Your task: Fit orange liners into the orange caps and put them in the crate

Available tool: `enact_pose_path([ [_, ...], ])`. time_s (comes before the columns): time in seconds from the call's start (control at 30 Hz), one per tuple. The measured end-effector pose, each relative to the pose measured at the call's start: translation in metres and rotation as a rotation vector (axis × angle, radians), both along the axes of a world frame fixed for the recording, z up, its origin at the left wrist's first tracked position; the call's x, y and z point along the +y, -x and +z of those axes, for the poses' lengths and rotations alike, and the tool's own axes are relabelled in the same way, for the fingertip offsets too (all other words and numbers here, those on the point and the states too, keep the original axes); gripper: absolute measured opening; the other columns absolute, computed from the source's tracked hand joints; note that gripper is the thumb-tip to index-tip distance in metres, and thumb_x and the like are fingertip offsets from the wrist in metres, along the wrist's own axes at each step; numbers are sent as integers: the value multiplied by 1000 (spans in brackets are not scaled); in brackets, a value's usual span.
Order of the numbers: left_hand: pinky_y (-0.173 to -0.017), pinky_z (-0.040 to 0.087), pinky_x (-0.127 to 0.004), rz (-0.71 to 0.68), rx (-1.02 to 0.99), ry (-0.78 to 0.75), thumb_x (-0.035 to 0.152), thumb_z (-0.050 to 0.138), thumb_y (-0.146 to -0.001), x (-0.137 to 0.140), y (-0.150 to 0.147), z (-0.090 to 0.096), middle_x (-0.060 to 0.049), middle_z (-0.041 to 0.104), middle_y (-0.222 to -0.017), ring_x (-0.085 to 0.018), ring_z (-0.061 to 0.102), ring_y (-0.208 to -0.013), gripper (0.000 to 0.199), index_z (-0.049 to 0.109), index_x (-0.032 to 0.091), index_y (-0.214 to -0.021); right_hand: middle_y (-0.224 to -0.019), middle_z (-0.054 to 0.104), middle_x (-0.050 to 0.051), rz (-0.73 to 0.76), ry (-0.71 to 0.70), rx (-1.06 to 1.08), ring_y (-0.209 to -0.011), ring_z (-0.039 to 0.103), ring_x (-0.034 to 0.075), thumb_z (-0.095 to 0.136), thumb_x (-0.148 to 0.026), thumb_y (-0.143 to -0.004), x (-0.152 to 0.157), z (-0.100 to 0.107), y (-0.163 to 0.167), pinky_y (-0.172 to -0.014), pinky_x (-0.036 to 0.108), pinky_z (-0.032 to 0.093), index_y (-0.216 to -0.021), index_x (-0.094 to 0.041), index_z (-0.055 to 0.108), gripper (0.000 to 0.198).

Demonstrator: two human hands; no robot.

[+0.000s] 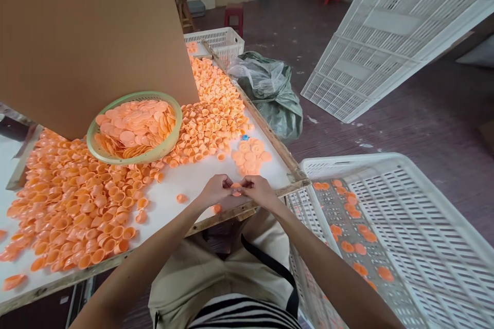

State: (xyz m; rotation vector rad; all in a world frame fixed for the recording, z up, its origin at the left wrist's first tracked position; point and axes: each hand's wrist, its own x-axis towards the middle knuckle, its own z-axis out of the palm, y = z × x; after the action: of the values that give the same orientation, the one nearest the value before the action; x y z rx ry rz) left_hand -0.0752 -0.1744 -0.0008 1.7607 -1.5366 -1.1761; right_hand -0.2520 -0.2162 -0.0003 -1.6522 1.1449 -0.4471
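Near the table's front edge, my left hand (216,188) and my right hand (259,188) meet, pinching a small orange plastic piece (236,189) between thumbs and fingers. Part of the piece hides behind the fingertips. Just beyond my right hand lies a small heap of flat orange discs (250,157). One orange cup (216,208) sits below my left hand, and another orange cup (181,198) lies to its left. A green-rimmed basket (178,131) full of orange discs stands among a large spread of orange cups (83,211).
A cardboard sheet (96,25) rises behind the basket. Wooden strips (270,136) edge the table. To my right, a white crate (424,205) holds several orange pieces. Stacked white crates (389,36) lean beyond it, and a green plastic bag (276,97) lies beside the table.
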Motion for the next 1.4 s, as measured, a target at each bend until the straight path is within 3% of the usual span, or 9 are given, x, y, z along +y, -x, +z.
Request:
enact_pose_path([
  [0.2, -55, 40, -22, -47, 11, -22, 30, 64, -65, -6, -1, 1, -1, 63, -68, -14, 57, -65, 16, 57, 16, -68, -69, 66, 1, 7, -7, 12, -64, 57, 13, 64, -27, -70, -1, 1, -3, -58, 22, 41, -69, -17, 62, 10],
  [0.37, -51, 36, -22, -50, -94, -71, 18, 62, -63, -12, 2, 10, -2, 63, -68, -14, 56, -64, 7, 56, 16, -67, -66, 63, 1, -1, -17, 211, -63, 56, 13, 67, -19, -64, -9, 8, -12, -53, 21, 35, -60, -17, 59, 9],
  [0.6, -50, 35, -23, -48, -191, -259, 12, 66, -57, -29, 10, 21, -3, 64, -63, -16, 58, -60, 9, 60, 16, -63, -45, 55, 1, 116, -182, 388, -53, 55, 14, 60, -13, -61, -25, 26, -22, -49, 22, 35, -54, -16, 59, 7],
  [0.77, -50, 35, -23, -43, -225, -380, 13, 67, -57, -39, 11, 25, -2, 60, -52, -15, 56, -56, 8, 60, 15, -54, -36, 49, 0, 152, -237, 422, -44, 53, 13, 61, -13, -59, -36, 23, -25, -45, 22, 35, -49, -16, 57, 11],
  [0.87, -48, 34, -22, 2, -225, -412, 12, 68, -58, -38, 12, 23, -1, 56, -47, -15, 56, -54, 11, 59, 14, -52, -34, 48, 0, 125, -215, 389, -40, 50, 12, 59, -10, -59, -35, 15, -22, -43, 21, 35, -52, -14, 60, 9],
  [1.03, -50, 36, -21, 69, -256, -254, 13, 68, -62, -21, 15, 19, -2, 62, -58, -16, 59, -61, 11, 59, 13, -57, -42, 56, 0, 28, -229, 142, -42, 55, 14, 62, -14, -67, -15, 4, -16, -45, 21, 40, -78, -13, 65, 12],
  [1.1, -53, 39, -21, 80, -269, -184, 18, 68, -66, -12, 17, 17, -4, 66, -68, -16, 61, -67, 8, 62, 13, -66, -52, 61, 1, 0, -157, 65, -47, 57, 14, 62, -17, -70, -6, 2, -16, -48, 22, 42, -78, -14, 64, 9],
  [1.23, -64, 44, -24, 112, -255, 39, 32, 65, -75, 7, 13, 17, -5, 69, -81, -17, 62, -76, 20, 65, 15, -84, -74, 68, 3, -137, 125, -36, -64, 60, 13, 63, -20, -69, 6, 10, 4, -62, 24, 46, -74, -17, 63, 6],
  [1.4, -73, 43, -28, 64, -402, 169, 31, 62, -79, 18, 3, 32, -2, 69, -90, -17, 61, -82, 19, 64, 19, -93, -85, 69, 7, -534, 396, -145, -75, 62, 19, 58, -41, -73, 10, 29, 106, -72, 31, 49, -89, -16, 64, 30],
])
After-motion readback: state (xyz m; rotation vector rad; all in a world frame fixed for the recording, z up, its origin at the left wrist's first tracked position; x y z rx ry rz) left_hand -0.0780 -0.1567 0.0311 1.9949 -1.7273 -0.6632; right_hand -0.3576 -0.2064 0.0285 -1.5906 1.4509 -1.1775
